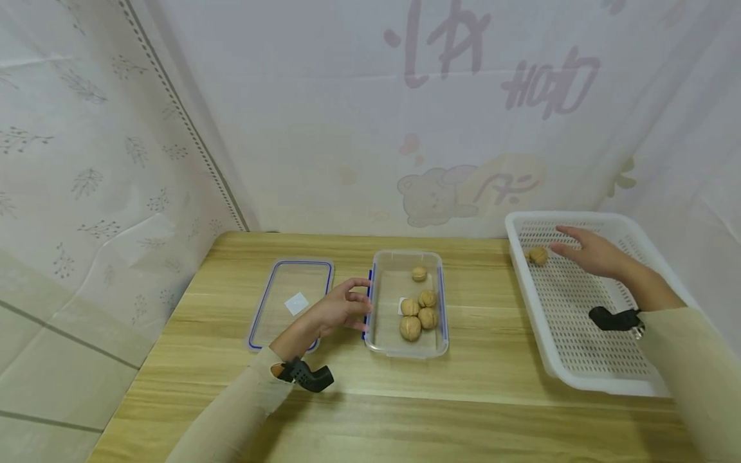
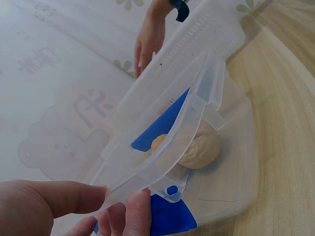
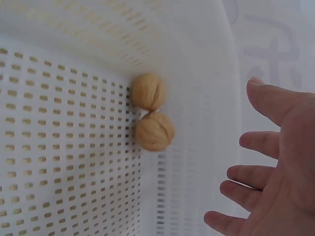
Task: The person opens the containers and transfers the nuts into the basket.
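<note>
A clear plastic food container (image 1: 384, 341) with blue clips holds several walnuts (image 1: 410, 328). My left hand (image 1: 341, 310) is at its left side; in the left wrist view, the thumb (image 2: 78, 196) and fingers (image 2: 138, 211) pinch the rim beside a blue clip (image 2: 170, 216). At the right, my right hand (image 1: 599, 254) hovers over a white perforated basket (image 1: 544, 347), its fingers spread and holding nothing. Two walnuts (image 3: 154, 131) lie touching each other against the basket wall, apart from the right fingertips.
The container's clear lid (image 1: 269, 321), edged with a blue seal, lies on the wooden table (image 1: 463, 418) left of the container. A white square label (image 1: 296, 303) shows on it. A printed cloth (image 1: 324, 161) hangs behind the table.
</note>
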The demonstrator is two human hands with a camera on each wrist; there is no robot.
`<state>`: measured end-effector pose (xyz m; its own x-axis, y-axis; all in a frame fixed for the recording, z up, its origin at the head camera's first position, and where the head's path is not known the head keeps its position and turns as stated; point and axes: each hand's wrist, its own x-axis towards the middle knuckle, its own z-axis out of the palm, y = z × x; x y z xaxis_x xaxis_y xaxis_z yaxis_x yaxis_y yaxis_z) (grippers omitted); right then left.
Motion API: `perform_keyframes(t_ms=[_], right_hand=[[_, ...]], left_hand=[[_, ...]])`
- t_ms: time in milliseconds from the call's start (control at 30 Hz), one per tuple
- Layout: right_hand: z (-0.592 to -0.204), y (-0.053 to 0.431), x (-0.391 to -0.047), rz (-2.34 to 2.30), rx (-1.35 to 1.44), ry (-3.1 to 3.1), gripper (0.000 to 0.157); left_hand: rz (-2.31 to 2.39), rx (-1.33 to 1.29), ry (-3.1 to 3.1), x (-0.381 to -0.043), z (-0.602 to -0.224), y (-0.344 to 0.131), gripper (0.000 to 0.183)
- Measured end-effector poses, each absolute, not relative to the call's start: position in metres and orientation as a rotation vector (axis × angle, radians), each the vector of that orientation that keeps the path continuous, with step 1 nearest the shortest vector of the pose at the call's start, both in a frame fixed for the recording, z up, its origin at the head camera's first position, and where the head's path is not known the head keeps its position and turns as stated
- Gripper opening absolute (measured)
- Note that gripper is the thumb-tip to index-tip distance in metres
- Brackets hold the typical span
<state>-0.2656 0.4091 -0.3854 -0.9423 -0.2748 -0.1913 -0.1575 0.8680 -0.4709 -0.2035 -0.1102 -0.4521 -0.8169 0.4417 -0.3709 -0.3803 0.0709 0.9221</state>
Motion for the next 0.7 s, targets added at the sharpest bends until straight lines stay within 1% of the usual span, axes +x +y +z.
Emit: perform_keyframes(t_ms=[233, 467, 700], right_hand=[[-0.378, 0.392, -0.259, -0.683, -0.447, 2.813, 0.069], [-0.37, 0.368, -0.256, -0.704, -0.532, 2.798, 0.071], [-0.363, 0.346, -0.25, -0.74, -0.62, 2.755, 0.07]], left_hand=[[1.799, 0.053, 1.786, -0.203, -0.451, -0.11, 0.061], [1.797, 0.069, 1.785, -0.204, -0.451, -0.11, 0.061], [1.796, 0.068, 1.787, -0.204, -0.452, -0.11, 0.061]])
